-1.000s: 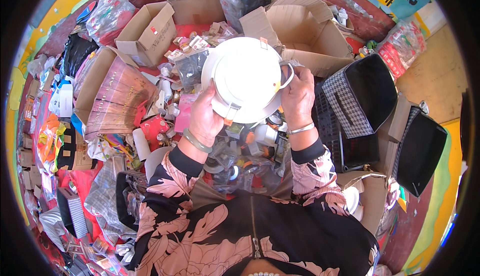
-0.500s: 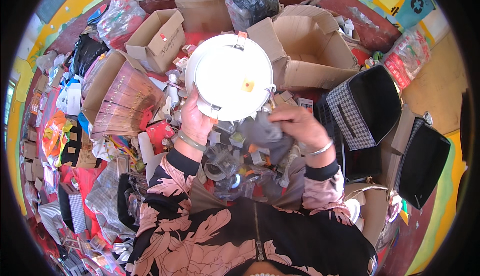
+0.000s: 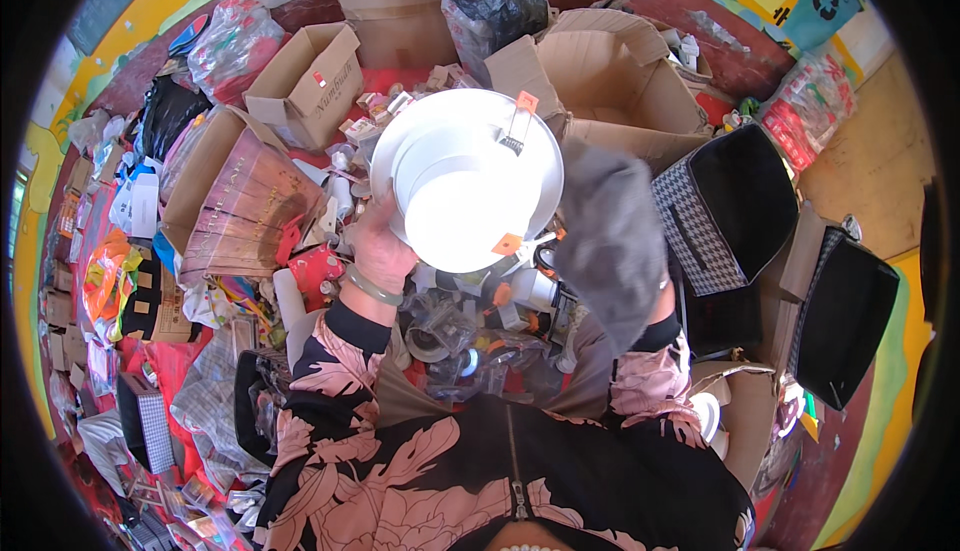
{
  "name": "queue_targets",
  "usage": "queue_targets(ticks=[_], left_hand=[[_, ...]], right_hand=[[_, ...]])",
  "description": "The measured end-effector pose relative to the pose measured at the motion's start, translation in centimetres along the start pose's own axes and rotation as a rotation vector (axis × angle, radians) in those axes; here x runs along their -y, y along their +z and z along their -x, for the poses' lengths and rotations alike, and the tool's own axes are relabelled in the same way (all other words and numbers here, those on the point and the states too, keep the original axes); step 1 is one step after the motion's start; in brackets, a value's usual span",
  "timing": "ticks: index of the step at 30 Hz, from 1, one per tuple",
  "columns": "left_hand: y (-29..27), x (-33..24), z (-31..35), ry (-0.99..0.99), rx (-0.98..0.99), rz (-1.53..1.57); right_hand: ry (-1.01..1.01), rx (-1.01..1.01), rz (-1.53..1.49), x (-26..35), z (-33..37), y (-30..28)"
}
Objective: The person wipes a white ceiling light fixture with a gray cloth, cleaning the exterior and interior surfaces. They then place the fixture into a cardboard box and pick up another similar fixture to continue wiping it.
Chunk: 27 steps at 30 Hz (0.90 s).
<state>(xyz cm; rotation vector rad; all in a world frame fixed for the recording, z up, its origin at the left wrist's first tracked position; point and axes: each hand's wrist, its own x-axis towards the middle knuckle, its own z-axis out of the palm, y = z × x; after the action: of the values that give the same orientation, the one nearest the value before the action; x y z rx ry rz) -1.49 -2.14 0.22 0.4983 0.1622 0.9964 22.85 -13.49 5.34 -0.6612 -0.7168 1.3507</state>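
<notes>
In the middle of the frame, the white round lamp point(image 3: 470, 176) has turned: its orange tabs point(image 3: 526, 102), before at top and lower left, are now at upper right and lower right. The grey cloth point(image 3: 615, 241), before bunched near the centre, now spreads blurred to the right, hiding my right hand.

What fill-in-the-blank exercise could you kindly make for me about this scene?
The left hand holds a round fixture, coloured mainly ____.
The fixture's small tabs are ____.
The blurred item largely hiding the right hand is ____.
Down the jacket's front runs a ____.
Missing words: white; orange; grey; zip.
</notes>
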Motion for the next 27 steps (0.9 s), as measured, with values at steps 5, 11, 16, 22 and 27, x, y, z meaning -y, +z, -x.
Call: queue_targets(ticks=[5,11,16,22,27], left_hand=[[-0.3,0.6,0.0,-0.039,0.016,-0.064],[1.1,-0.2,0.7,-0.053,0.102,-0.084],[0.3,-1.0,1.2,-0.118,0.105,-0.286],[1.3,-1.6,1.8,-0.114,0.089,-0.408],[0.9,-1.8,1.7,-0.194,0.133,-0.558]], right_hand=[[-0.195,-0.136,0.040,-4.0,-1.2,-0.2],[-0.098,-0.034,0.052,-4.1,0.2,-1.1],[-0.151,-0.135,0.149,-4.7,0.6,-1.0],[-0.135,-0.089,0.285,-4.1,0.6,-2.1],[-0.160,-0.164,0.258,-4.5,0.7,-1.6]])
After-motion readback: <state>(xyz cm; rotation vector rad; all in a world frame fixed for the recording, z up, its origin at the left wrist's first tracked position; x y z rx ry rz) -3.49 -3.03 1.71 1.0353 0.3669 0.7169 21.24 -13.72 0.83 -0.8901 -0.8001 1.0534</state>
